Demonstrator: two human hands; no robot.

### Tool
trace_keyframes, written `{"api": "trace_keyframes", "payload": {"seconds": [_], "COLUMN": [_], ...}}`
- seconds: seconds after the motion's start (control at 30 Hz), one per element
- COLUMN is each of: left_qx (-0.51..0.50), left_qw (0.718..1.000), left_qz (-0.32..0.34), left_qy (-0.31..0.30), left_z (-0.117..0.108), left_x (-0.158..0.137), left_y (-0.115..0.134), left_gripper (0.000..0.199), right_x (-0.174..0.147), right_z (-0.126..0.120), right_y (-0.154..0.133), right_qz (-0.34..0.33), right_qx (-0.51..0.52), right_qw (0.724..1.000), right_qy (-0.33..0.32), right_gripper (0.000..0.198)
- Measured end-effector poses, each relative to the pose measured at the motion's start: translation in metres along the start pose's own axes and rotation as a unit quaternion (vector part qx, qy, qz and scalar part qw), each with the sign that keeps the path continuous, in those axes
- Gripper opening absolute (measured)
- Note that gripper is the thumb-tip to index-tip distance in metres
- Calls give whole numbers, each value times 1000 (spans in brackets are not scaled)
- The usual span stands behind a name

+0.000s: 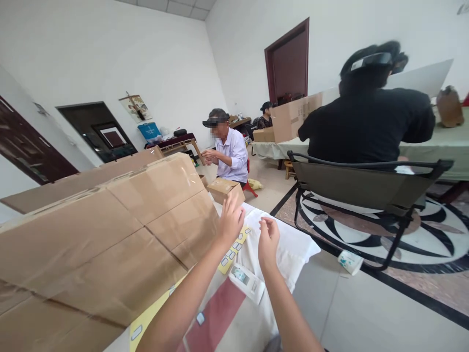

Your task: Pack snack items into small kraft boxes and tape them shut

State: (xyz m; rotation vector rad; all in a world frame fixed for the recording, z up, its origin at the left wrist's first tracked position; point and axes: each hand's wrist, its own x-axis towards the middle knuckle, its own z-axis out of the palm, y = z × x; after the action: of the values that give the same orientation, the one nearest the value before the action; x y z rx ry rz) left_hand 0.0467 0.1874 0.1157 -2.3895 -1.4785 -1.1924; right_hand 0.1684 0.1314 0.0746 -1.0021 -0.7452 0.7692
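My left hand (230, 219) is raised above the far end of the cloth-covered table, its fingers stretched and partly spread, with nothing seen in it. Facing it, my right hand (268, 243) has bent fingers drawn close to the thumb; anything between the fingertips is too small to make out. A gap separates the two hands. Below and between my forearms lies a white bottle with a label (246, 283). Beside it a yellow strip (224, 266) carries several small blue-edged pale rectangles. One similar small rectangle (200, 318) rests on a dark red band (220, 313).
Large taped cardboard (120, 234) stands along the table's left side. A small carton (224, 189) is just beyond my left hand, near a seated person (234, 156). Another person (370, 117) sits in a folding chair (359, 186) at right. A paper cup (350, 262) lies on the floor.
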Motion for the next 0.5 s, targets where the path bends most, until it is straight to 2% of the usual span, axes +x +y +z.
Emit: {"api": "trace_keyframes", "payload": {"seconds": [0.07, 0.13, 0.23, 0.33, 0.43, 0.5], "left_qx": [-28, -53, -88, -145, -160, -162], "left_qw": [998, 995, 992, 989, 986, 983], "left_qz": [45, 81, 90, 35, -46, -91], "left_qy": [-13, -24, -18, 14, 26, 7], "left_z": [-25, -52, -94, -137, -175, -196], "left_x": [-45, -89, -152, -218, -286, -330], "left_y": [16, 25, 27, 24, 25, 29], "left_gripper": [27, 32, 51, 61, 80, 98], "right_x": [-25, -61, -130, -200, -264, -304], "right_z": [11, 25, 43, 53, 56, 57], "right_y": [-12, -22, -34, -43, -44, -36], "right_qz": [-36, -44, 25, 94, 97, 93], "right_qx": [37, 84, 164, 204, 178, 138], "right_qw": [997, 986, 960, 919, 873, 862], "right_qy": [-57, -134, -226, -324, -444, -479], "right_gripper": [29, 29, 31, 37, 43, 46]}}
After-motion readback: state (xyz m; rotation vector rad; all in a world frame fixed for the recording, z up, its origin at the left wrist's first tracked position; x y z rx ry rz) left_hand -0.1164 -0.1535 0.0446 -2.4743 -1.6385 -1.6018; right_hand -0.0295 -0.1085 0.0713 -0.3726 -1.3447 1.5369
